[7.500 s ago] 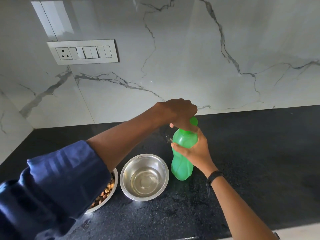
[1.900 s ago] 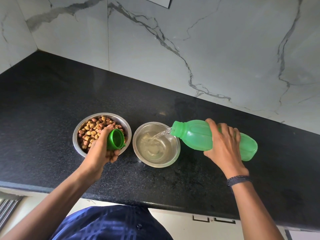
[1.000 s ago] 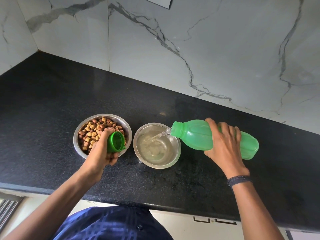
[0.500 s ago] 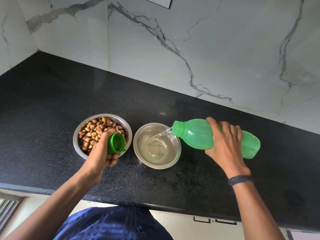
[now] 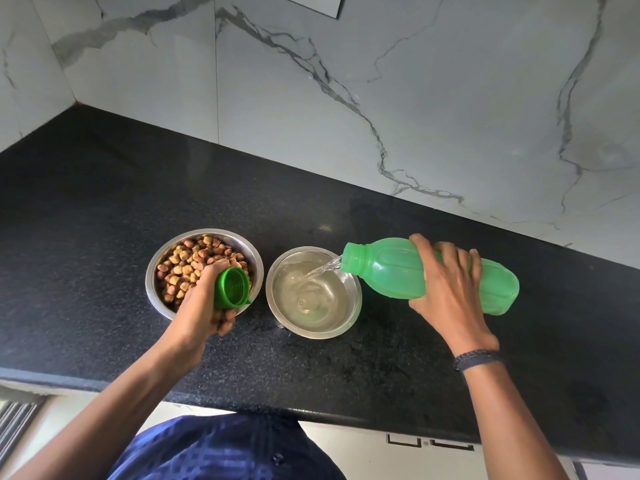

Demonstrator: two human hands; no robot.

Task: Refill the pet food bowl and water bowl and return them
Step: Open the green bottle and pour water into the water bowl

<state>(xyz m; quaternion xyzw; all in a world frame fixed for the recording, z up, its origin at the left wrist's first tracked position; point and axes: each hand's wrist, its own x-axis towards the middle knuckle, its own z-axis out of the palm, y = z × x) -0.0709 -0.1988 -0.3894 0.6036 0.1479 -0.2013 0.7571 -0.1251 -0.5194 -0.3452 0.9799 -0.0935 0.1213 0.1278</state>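
Observation:
Two steel bowls stand side by side on the black counter. The food bowl (image 5: 156, 268) on the left holds brown kibble. The water bowl (image 5: 353, 306) on the right is partly filled with water. My right hand (image 5: 450, 292) grips a green plastic bottle (image 5: 388, 271), tipped almost flat, mouth over the water bowl's far right rim. A thin stream of water (image 5: 322, 268) runs from the mouth into the bowl. My left hand (image 5: 204, 299) hovers over the food bowl's near edge, closed around the green bottle cap (image 5: 232, 288).
The black granite counter (image 5: 86, 209) runs to a white marble wall (image 5: 433, 98) behind and meets a side wall at the far left corner. Its front edge lies just below my arms, with white cabinet fronts (image 5: 415, 452) underneath. A switch plate (image 5: 311, 3) shows at the top.
The bottle's base has crept slightly right and up, staying tilted as water keeps flowing. The water level in the bowl has risen a little. My left hand has stayed put with the cap.

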